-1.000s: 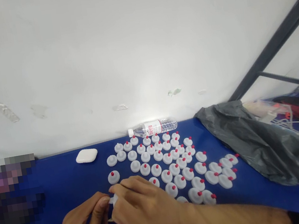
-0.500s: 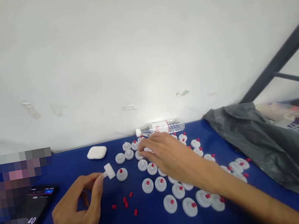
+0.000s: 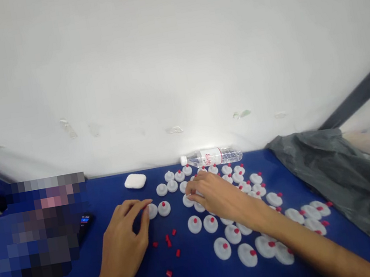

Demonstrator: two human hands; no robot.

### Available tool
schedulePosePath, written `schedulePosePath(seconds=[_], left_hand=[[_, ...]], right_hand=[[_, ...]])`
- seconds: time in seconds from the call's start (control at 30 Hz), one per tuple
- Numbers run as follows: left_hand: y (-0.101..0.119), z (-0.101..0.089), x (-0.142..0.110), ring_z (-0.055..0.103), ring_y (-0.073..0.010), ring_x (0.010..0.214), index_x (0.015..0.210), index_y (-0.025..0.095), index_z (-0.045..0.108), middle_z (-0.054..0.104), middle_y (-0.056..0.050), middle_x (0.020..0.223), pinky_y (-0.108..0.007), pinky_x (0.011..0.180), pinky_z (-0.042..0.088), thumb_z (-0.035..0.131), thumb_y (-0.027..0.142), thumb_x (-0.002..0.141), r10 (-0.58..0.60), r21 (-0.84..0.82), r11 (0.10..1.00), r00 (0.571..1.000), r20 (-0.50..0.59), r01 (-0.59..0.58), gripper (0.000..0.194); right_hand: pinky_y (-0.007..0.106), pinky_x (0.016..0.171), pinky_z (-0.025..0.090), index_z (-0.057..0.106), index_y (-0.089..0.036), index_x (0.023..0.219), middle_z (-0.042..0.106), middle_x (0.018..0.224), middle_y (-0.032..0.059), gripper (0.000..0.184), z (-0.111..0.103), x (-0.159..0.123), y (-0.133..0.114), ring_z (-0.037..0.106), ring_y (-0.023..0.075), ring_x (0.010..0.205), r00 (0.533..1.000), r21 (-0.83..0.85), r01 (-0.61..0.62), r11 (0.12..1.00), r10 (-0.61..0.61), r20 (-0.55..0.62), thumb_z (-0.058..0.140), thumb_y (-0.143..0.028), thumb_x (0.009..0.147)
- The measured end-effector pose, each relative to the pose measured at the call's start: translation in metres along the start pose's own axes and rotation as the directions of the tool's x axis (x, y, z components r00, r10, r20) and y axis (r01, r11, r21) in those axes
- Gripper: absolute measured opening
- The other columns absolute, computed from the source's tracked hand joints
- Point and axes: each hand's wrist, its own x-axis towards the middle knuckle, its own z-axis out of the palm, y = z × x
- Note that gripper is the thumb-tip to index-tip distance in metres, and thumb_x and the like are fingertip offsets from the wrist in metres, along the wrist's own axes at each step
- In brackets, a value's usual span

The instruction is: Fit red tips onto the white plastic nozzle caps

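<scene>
My left hand (image 3: 126,243) is at the left of the scattered caps, thumb and forefinger closed at the edge of a white round nozzle cap (image 3: 153,211). That cap sits low beside a red-tipped cap (image 3: 164,208). My right hand (image 3: 211,193) reaches over the group with bent fingers, its fingertips closed at another white nozzle cap (image 3: 187,201); the contact is partly hidden. Several white caps with red tips spread around and under the right forearm. Loose red tips (image 3: 168,241) lie between my hands.
A clear water bottle (image 3: 211,156) lies along the wall on the blue tabletop (image 3: 108,189). A white rounded case (image 3: 135,181) is at the back left. Dark grey plastic (image 3: 318,173) covers the right side, and a phone (image 3: 85,224) lies at left.
My left hand has brought its cap down and to the right, beside the red-tipped cap. My right hand has shifted from one cap to a nearer one. The view has swung slightly left.
</scene>
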Motion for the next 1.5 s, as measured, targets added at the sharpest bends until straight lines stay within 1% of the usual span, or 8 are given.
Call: schedulePosePath(seconds=[0.13,0.3,0.47,0.63,0.83,1.1,1.3,1.5], left_hand=[[0.003,0.000,-0.004,0.067,-0.0296,0.106,0.126,0.029,0.077,0.075,-0.007,0.116,-0.040,0.077,0.060,0.059,0.034,0.107,0.107,0.005,0.994,0.994,0.018,-0.107,0.027],[0.011,0.002,-0.012,0.064,-0.0279,0.108,0.104,0.030,0.076,0.071,-0.005,0.112,-0.044,0.093,0.061,0.066,0.030,0.104,0.287,-0.075,0.957,0.954,0.088,-0.281,0.011],[0.016,0.015,-0.023,0.067,-0.0305,0.101,0.101,0.029,0.078,0.074,-0.005,0.107,-0.051,0.088,0.062,0.074,0.027,0.099,0.305,-0.081,0.952,0.943,0.134,-0.296,0.004],[0.021,0.019,-0.024,0.074,-0.0264,0.092,0.097,0.031,0.077,0.077,-0.002,0.100,-0.045,0.081,0.063,0.063,0.020,0.105,0.327,-0.107,0.943,0.940,0.101,-0.317,0.020],[0.023,0.009,-0.018,0.081,-0.0200,0.097,0.117,0.027,0.071,0.083,-0.001,0.106,-0.034,0.090,0.066,0.061,0.024,0.112,0.344,-0.129,0.928,0.937,-0.062,-0.349,0.012],[0.029,0.006,-0.015,0.082,-0.0141,0.085,0.109,0.026,0.081,0.084,-0.001,0.097,-0.022,0.079,0.067,0.057,0.030,0.115,0.426,-0.177,0.881,0.899,-0.106,-0.438,0.025],[0.030,0.004,-0.014,0.081,-0.0176,0.082,0.115,0.025,0.079,0.085,-0.002,0.095,-0.027,0.079,0.068,0.066,0.026,0.110,0.373,-0.195,0.897,0.916,-0.149,-0.397,0.014],[0.031,0.003,-0.018,0.076,-0.0153,0.071,0.106,0.025,0.076,0.082,-0.001,0.084,-0.023,0.064,0.064,0.061,0.012,0.107,0.366,-0.282,0.876,0.920,-0.138,-0.391,0.020]], right_hand=[[0.037,0.080,0.055,0.073,-0.023,0.095,0.080,0.097,0.0045,0.017,-0.008,-0.001,-0.006,0.075,0.0255,0.092,0.998,0.038,-0.054,0.998,0.054,0.013,0.064,-0.015,0.107],[0.034,0.063,0.049,0.060,-0.022,0.115,0.075,0.092,0.0016,0.014,-0.028,-0.006,-0.023,0.066,0.0198,0.066,0.993,0.093,-0.114,0.989,0.113,0.018,0.048,-0.015,0.113],[0.032,0.069,0.053,0.058,-0.024,0.120,0.075,0.110,0.0041,0.010,-0.030,-0.010,-0.030,0.070,0.0183,0.077,0.995,0.157,-0.087,0.984,0.078,0.065,0.050,-0.020,0.116],[0.037,0.090,0.058,0.062,-0.027,0.125,0.076,0.120,0.0035,0.012,-0.027,-0.012,-0.027,0.074,0.0225,0.104,0.998,0.201,-0.020,0.979,0.008,0.063,0.062,-0.033,0.115],[0.035,0.074,0.056,0.063,-0.025,0.119,0.075,0.093,-0.0015,0.033,-0.030,-0.011,-0.030,0.071,0.0213,0.078,0.993,0.159,0.041,0.986,-0.057,0.100,0.084,-0.041,0.100],[0.036,0.084,0.058,0.061,-0.023,0.111,0.078,0.095,0.0010,0.041,-0.018,-0.014,-0.034,0.076,0.0233,0.086,0.960,0.104,0.281,0.954,-0.276,-0.056,0.089,-0.047,0.094],[0.031,0.069,0.059,0.061,-0.024,0.124,0.078,0.113,0.0030,0.036,-0.017,-0.020,-0.043,0.075,0.0185,0.078,0.968,0.124,0.238,0.963,-0.224,-0.116,0.084,-0.035,0.099],[0.030,0.067,0.062,0.069,-0.031,0.116,0.076,0.112,0.0009,0.024,-0.007,-0.023,-0.047,0.074,0.0182,0.075,0.972,0.250,0.197,0.948,-0.155,-0.177,0.085,-0.038,0.099]])
